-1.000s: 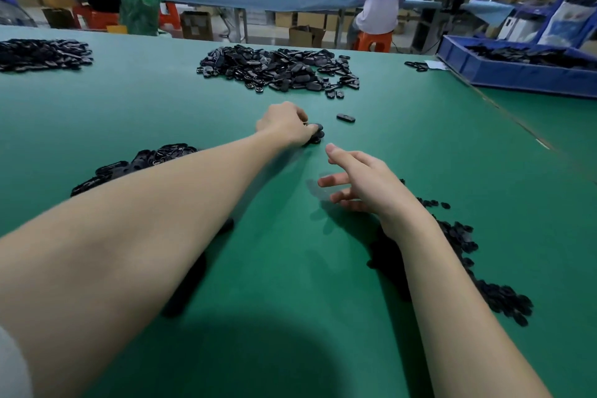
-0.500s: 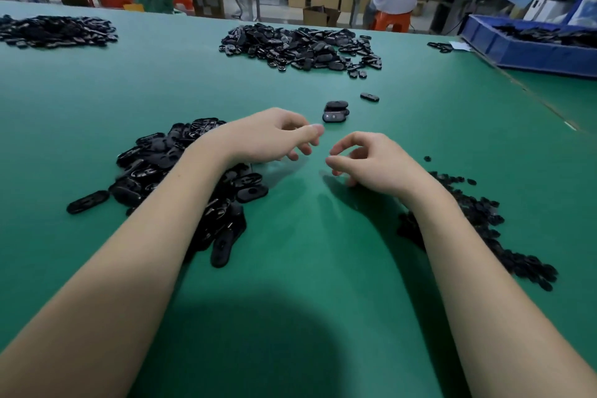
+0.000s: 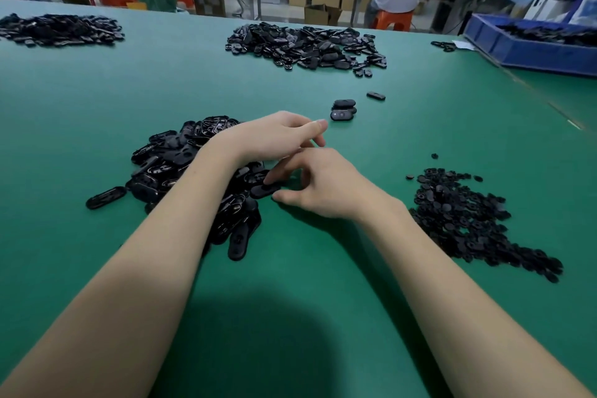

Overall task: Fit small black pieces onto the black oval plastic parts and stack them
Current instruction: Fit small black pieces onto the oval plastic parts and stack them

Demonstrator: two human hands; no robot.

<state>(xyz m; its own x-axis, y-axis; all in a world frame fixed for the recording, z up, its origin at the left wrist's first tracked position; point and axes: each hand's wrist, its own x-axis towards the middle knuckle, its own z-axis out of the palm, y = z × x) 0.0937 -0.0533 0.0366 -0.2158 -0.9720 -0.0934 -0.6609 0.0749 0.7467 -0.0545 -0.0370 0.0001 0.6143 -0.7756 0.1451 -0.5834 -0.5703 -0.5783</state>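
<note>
A heap of black oval plastic parts (image 3: 174, 165) lies left of centre on the green table (image 3: 290, 300). My left hand (image 3: 274, 139) hovers over the heap's right side with loosely curled fingers and nothing visible in it. My right hand (image 3: 326, 186) reaches left to the heap's edge, where index finger and thumb pinch one oval part (image 3: 262, 191) that lies on the table. A spread of small black pieces (image 3: 468, 220) lies to the right. A short stack of fitted ovals (image 3: 343, 110) stands beyond my hands.
A single oval (image 3: 375, 95) lies behind the stack, with a large pile of ovals (image 3: 303, 45) farther back and another pile (image 3: 58, 29) at far left. A blue bin (image 3: 529, 48) of parts sits at the right edge. People sit at a far bench.
My left hand drew back from the short stack to above the near heap. My right hand moved left and closed its fingers on an oval at the heap's edge.
</note>
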